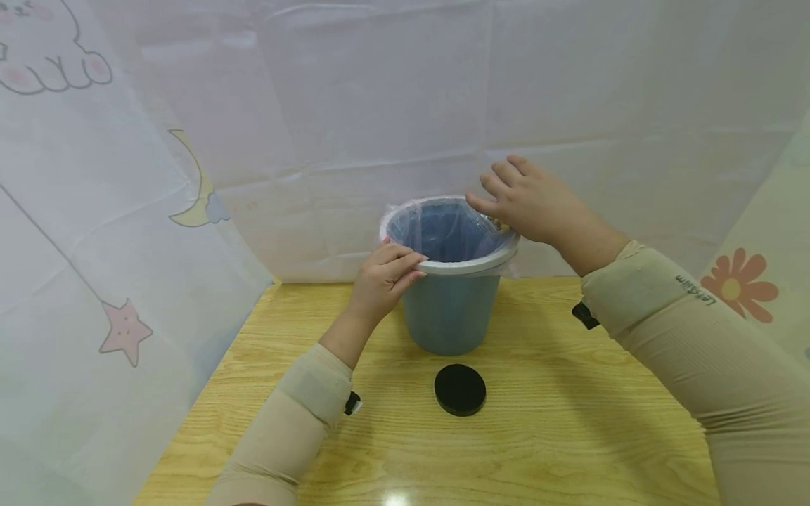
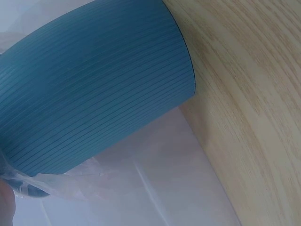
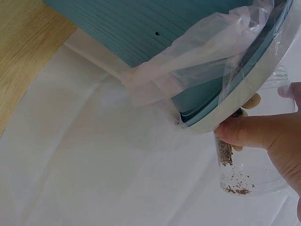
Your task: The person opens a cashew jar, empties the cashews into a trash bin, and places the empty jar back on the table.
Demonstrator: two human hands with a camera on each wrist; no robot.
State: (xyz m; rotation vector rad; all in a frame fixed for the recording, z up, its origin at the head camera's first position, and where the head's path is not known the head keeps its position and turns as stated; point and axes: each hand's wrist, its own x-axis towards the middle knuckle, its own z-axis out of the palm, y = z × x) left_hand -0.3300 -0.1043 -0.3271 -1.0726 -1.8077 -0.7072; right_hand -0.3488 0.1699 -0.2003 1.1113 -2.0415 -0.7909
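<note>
- The blue bin point(image 1: 451, 309) stands upright at the back of the wooden tabletop point(image 1: 569, 436), close to the white sheet point(image 1: 380, 105) hung behind it.
- A clear plastic liner point(image 1: 443, 228) sits inside the bin, its edge folded out over the pale rim point(image 1: 465, 266).
- The left hand point(image 1: 384, 275) is on the near-left side of that rim, fingers point(image 1: 405, 261) curled over the top and pinching rim and liner together.
- The right hand point(image 1: 528, 200) is up at the far-right side of the rim, fingers bent, thumb against the edge.
- From the right wrist view, that hand holds a clear plastic cup point(image 3: 249, 165) just beside the rim, thumb point(image 3: 244, 132) curled across the cup's wall, with brown crumbs point(image 3: 235, 188) clinging inside near its bottom.
- The cup touches the rim; loose liner plastic point(image 3: 188, 61) bunches over the bin's ribbed side there.
- The left wrist view shows the ribbed blue wall point(image 2: 94, 84) and a bit of crumpled liner low down.
- A black round lid point(image 1: 460, 390) lies flat on the tabletop, in front of the bin and well apart from both hands.
- Both forearms wear beige sleeves point(image 1: 696, 337).
</note>
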